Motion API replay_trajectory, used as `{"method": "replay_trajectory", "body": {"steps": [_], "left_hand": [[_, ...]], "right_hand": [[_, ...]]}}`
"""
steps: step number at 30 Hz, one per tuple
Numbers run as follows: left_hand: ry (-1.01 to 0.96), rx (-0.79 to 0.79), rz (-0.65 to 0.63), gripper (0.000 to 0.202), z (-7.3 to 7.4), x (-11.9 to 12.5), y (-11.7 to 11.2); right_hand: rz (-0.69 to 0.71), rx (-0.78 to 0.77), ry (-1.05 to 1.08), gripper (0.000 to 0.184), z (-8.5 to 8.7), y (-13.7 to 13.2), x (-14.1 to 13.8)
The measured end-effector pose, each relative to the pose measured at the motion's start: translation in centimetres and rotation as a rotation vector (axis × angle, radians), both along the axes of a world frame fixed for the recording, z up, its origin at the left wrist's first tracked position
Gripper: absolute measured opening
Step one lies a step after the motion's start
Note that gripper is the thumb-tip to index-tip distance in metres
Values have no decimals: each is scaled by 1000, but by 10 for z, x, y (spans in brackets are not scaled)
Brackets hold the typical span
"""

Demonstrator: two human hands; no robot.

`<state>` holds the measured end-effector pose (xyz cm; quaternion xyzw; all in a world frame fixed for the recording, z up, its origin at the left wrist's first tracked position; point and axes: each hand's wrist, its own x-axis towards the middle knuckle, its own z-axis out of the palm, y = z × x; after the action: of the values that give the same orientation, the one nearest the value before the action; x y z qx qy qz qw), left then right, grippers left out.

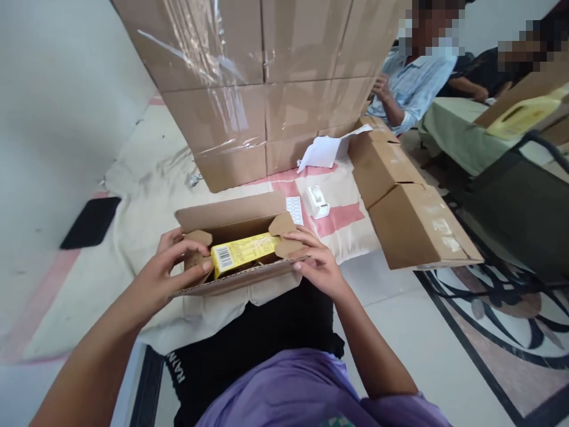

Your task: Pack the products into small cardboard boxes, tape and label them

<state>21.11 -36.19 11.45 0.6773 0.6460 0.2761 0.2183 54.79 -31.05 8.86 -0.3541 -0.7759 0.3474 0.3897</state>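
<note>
A small open cardboard box (231, 216) rests in front of me on a cloth on the floor. Inside it lies a yellow packet (242, 252) with a barcode on its end. My left hand (171, 270) grips the box's left end, fingers curled over the left side flap and thumb on the front edge. My right hand (313, 261) presses the right side flap (284, 234) inward with its fingers closed on it. The back lid flap stands up behind the packet.
A tall stack of taped cartons (267, 77) stands behind. Two closed brown boxes (413, 219) lie to the right. A white label printer (317, 201) and a label sheet (294, 209) lie on the cloth. Two other people sit at far right.
</note>
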Motion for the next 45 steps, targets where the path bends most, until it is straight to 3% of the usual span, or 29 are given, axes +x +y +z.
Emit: {"method": "replay_trajectory", "body": {"steps": [4,9,12,15,17,18,20,24,26,29,34,40,45], "left_hand": [[24,-32,-5,69,11,-1,5],[236,-81,-142,74,31,4,2],[272,-22,16,43,38,12,-9],[146,163,305,17,33,17,-21],[40,221,370,11,26,15,-28],[11,225,333,11,24,12,-30],[42,213,142,25,24,5,-32],[392,251,-214,51,42,-2,-16],[571,283,-296,49,52,2,-2],[755,278,-383,42,59,12,18],[887,372,-404,32,51,17,30],[845,460,-298,30,37,7,16],[736,387,-220,25,29,-10,10]], "right_hand": [[-14,63,-121,25,7,-4,0],[233,263,-367,47,33,20,-4],[419,330,-472,65,48,41,-12],[480,335,-531,59,60,54,-19],[491,346,-568,53,65,58,-21],[509,358,-578,53,66,60,-22],[558,384,-584,60,64,62,-22],[580,392,-571,73,49,63,-21],[552,413,-532,69,41,58,-20],[499,440,-471,48,33,51,-19],[428,385,-401,27,26,46,-20],[395,335,-300,38,22,45,-26],[387,362,-259,41,25,41,-30]]}}
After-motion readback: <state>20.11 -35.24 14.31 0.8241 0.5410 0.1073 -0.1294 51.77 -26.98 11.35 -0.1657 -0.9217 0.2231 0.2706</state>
